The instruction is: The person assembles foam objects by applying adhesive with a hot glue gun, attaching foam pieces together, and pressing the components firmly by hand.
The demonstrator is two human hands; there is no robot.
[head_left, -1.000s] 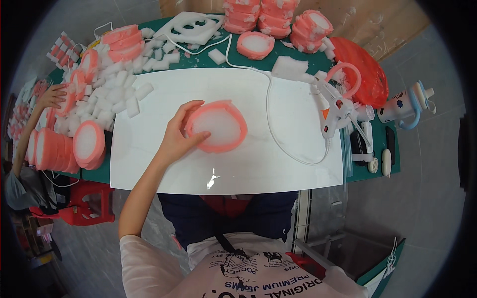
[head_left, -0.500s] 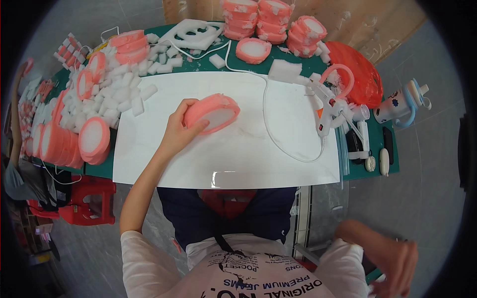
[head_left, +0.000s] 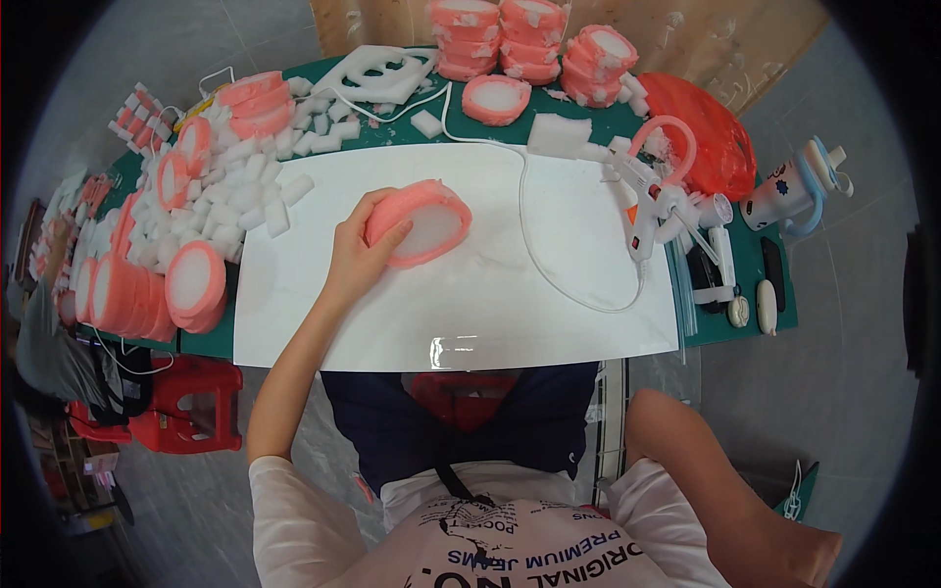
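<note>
A round pink foam piece with a white foam centre (head_left: 432,227) is tilted up over the white board (head_left: 470,314). My left hand (head_left: 365,247) grips it at its left side, the thumb lying across the white face and the fingers behind. Of my right arm (head_left: 720,480), only the upper arm and forearm show, reaching down and back past the lower right rim; the hand itself is out of sight. A white glue gun (head_left: 644,218) with a cable rests at the board's right edge, far from both hands.
Loose white foam blocks (head_left: 230,186) heap up at the left, beside a row of pink foam rounds (head_left: 127,294). More pink stacks (head_left: 529,39) stand at the back. A red plastic bag (head_left: 696,127) and a bottle (head_left: 784,201) are on the right; a red stool (head_left: 186,407) is lower left.
My right hand has moved down and out of the picture at the lower right. My left hand keeps its hold, and the foam round's white face shows a little more.
</note>
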